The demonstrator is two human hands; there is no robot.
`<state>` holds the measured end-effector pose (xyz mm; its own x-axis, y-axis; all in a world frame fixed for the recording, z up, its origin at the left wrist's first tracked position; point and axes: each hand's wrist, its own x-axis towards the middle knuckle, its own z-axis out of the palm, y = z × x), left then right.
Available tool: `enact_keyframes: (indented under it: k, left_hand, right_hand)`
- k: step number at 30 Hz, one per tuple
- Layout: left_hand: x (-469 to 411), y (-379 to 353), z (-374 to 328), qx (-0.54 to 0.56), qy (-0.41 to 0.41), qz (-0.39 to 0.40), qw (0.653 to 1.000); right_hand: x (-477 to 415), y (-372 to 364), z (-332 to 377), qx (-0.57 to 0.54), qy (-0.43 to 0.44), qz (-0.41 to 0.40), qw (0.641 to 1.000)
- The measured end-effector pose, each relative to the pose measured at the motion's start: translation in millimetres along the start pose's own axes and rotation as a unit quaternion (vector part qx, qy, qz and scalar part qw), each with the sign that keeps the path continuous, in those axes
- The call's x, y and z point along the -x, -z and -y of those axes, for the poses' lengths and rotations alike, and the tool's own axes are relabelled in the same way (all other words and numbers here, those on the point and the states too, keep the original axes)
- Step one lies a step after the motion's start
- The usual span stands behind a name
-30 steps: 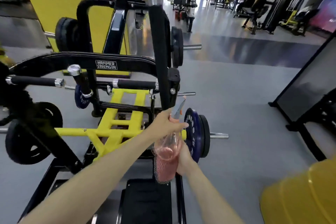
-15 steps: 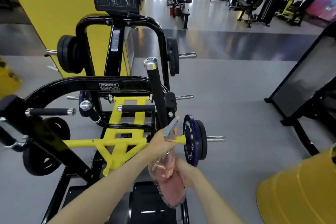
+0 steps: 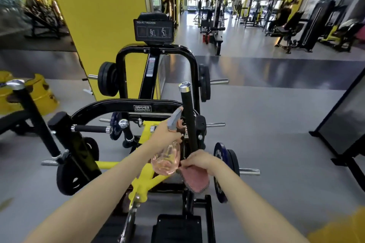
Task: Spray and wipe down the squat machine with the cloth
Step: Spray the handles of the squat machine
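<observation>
Frame lbl (image 3: 142, 108) "HAMMER STRENGTH", sign (image 3: 154, 30) "SQUAT TRAINER"

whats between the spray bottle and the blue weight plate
In the head view, the right hand, gripping the pink cloth, sits between spray bottle and blue plate.

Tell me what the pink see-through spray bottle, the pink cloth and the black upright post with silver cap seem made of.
Pink see-through spray bottle: likely tinted plastic, glossy; what lies behind shows through.
Pink cloth: soft fabric, matt; it hangs limp with a stitched edge.
Black upright post: probably metal under a matt coating or grip; its silver cap gleams like chrome.
</observation>
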<state>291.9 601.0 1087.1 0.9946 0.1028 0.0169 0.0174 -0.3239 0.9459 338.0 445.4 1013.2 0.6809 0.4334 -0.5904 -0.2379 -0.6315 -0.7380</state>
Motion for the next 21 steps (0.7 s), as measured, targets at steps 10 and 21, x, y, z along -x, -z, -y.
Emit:
enact_keyframes:
  k: [10,21]
  left_hand:
    - [3.9,16.7,-29.4,-0.009,-0.032,-0.046,0.998]
    - [-5.3,16.0,-34.6,-0.073,0.003,-0.037,0.997]
  right_hand:
    - [9.3,-6.0,25.6,-0.164,0.097,-0.111,0.975]
    - [34.2,-15.0,27.1,-0.002,0.089,0.062,0.994]
